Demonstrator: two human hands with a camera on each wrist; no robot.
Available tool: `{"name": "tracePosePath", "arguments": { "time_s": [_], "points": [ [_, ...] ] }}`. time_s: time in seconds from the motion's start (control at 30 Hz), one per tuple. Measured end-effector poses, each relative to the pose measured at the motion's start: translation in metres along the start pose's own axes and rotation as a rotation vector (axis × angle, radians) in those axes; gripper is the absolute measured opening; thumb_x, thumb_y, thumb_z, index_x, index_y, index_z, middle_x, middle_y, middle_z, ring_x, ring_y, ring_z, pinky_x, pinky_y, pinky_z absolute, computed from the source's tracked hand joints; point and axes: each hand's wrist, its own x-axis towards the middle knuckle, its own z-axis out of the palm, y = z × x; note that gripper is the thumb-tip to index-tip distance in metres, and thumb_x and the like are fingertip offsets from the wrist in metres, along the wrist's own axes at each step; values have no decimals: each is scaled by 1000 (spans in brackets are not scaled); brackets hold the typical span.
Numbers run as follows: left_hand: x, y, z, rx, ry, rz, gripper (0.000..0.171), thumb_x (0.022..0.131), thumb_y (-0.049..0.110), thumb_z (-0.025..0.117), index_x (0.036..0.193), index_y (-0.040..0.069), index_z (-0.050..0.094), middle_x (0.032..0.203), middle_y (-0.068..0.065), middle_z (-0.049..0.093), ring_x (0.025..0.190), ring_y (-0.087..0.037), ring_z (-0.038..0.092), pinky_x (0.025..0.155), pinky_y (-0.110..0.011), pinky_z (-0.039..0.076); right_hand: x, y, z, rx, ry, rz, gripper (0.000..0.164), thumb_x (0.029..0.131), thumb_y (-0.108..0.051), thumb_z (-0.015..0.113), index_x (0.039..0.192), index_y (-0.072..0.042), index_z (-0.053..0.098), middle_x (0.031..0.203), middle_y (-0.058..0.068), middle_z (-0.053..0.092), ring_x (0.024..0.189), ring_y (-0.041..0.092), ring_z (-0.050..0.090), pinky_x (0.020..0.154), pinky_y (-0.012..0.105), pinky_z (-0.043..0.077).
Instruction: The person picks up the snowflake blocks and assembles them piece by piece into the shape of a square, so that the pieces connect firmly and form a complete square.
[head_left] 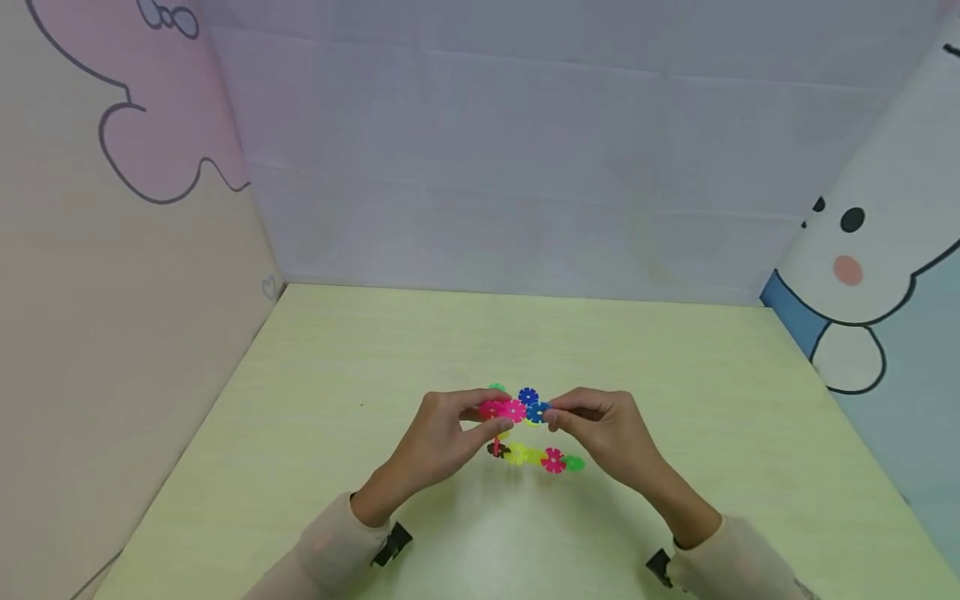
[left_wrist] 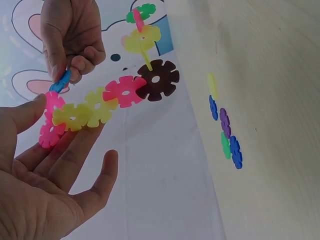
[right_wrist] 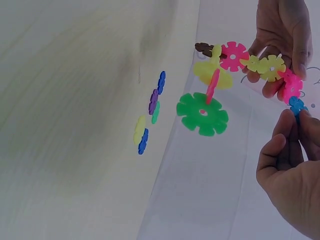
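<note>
My left hand [head_left: 446, 437] holds a chain of notched plastic snowflake discs, its thumb and fingers at two pink discs [right_wrist: 292, 89] on one end. From there the chain runs through yellow discs [left_wrist: 95, 107], another pink disc [left_wrist: 124, 92] and a dark brown disc [left_wrist: 157, 80]. Past the brown one it turns through more yellow and pink pieces to a green disc [right_wrist: 202, 114] at the far end. My right hand [head_left: 618, 433] pinches a blue disc [right_wrist: 297, 105] between thumb and fingertips, right at the edge of the end pink disc. The chain hangs above the table.
Several loose discs lie on the pale wooden table [head_left: 360, 358], among them a purple disc [left_wrist: 225, 123], a yellow disc [left_wrist: 213, 86] and a blue disc [left_wrist: 236, 152]. A pale cloth wall [head_left: 487, 167] rises behind the table, with printed cartoon panels on both sides.
</note>
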Motion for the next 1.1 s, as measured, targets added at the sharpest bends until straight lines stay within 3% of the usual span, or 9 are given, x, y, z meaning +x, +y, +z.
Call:
{"name": "tracePosePath", "arguments": {
  "time_s": [0.23, 0.47, 0.63, 0.77, 1.1],
  "points": [
    [-2, -4, 1, -14, 3, 13, 33, 93, 23, 78, 124, 12, 75, 119, -2, 78, 97, -16, 79, 80, -31, 63, -1, 0, 4, -41, 32, -13, 8, 94, -8, 74, 99, -9, 81, 87, 4, 79, 79, 9, 73, 77, 26, 61],
    [-4, -7, 2, -19, 1, 15, 34, 93, 23, 78, 124, 12, 75, 120, -2, 78, 97, -15, 79, 82, -28, 62, -2, 3, 8, -63, 54, -30, 7, 94, -8, 75, 97, -10, 81, 86, 2, 79, 79, 10, 73, 77, 25, 61],
    [-6, -9, 4, -36, -13, 17, 34, 93, 22, 78, 124, 11, 75, 120, -3, 78, 97, -16, 79, 85, -33, 62, -3, 4, 13, -83, 61, -96, 8, 92, -5, 76, 95, -10, 81, 87, 3, 79, 79, 10, 72, 78, 27, 61],
    [-6, -10, 5, -51, -22, 19, 33, 93, 23, 77, 124, 12, 75, 118, -2, 78, 96, -14, 79, 83, -28, 61, -3, 4, 17, -99, 71, -132, 9, 91, -3, 76, 95, -10, 81, 88, 5, 79, 79, 10, 71, 76, 26, 60],
    [-8, -13, 7, -55, -9, 14, 31, 94, 25, 77, 122, 13, 76, 115, -1, 79, 97, -15, 79, 84, -26, 61, -2, 4, 22, -98, 67, -95, 8, 90, -4, 77, 94, -10, 81, 86, 4, 79, 78, 9, 72, 78, 25, 61]
  ]
}}
